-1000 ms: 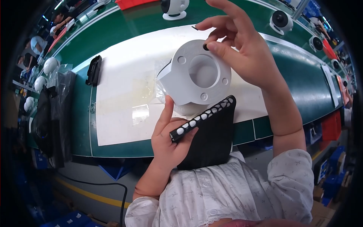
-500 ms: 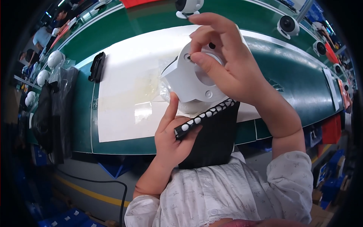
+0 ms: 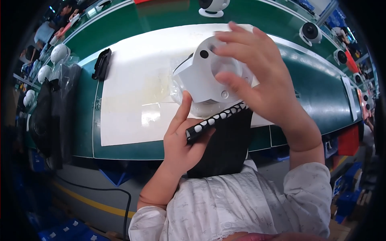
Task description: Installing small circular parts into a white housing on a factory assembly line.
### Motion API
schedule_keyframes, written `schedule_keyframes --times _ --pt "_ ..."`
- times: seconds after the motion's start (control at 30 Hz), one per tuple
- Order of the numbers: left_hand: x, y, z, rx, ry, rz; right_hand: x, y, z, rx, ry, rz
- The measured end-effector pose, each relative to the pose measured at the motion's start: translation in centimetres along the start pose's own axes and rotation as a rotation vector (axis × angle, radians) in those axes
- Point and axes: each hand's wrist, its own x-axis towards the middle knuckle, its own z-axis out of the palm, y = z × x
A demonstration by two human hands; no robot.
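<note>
A white plastic housing (image 3: 193,82), round with a large central opening, lies on clear plastic film (image 3: 177,94) in front of me. One recess on its rim holds a round black pad (image 3: 204,54); another recess (image 3: 224,94) near its lower edge is bare. My left hand (image 3: 181,140) grips a black sheet of round pads (image 3: 223,148), whose curled upper edge shows a row of white dots. One raised digit of that hand reaches the housing's lower left edge. Over the housing's right side, my right hand (image 3: 261,76) is open, its fingers apart and slightly blurred.
A white sheet (image 3: 132,80) covers part of the green bench (image 3: 317,88). A black plastic part (image 3: 102,64) lies at its left, beside dark bags (image 3: 66,108). White round cameras (image 3: 213,6) stand along the far side. People work in the left background.
My right hand has opened from a pinch at the rim's upper recess and drawn away to the right. A black pad now shows in that recess. My left hand keeps the sheet.
</note>
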Motion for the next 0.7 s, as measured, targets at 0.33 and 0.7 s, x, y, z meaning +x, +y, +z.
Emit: schedule_keyframes --times 0.33,0.7 --pt "-0.2 -0.3 0.1 -0.074 0.031 -0.005 -1.6 -0.3 -0.4 0.339 -0.291 0.162" --pt "0.1 -0.1 0.1 -0.064 0.016 -0.046 -1.8 -0.1 -0.5 0.342 -0.255 0.173"
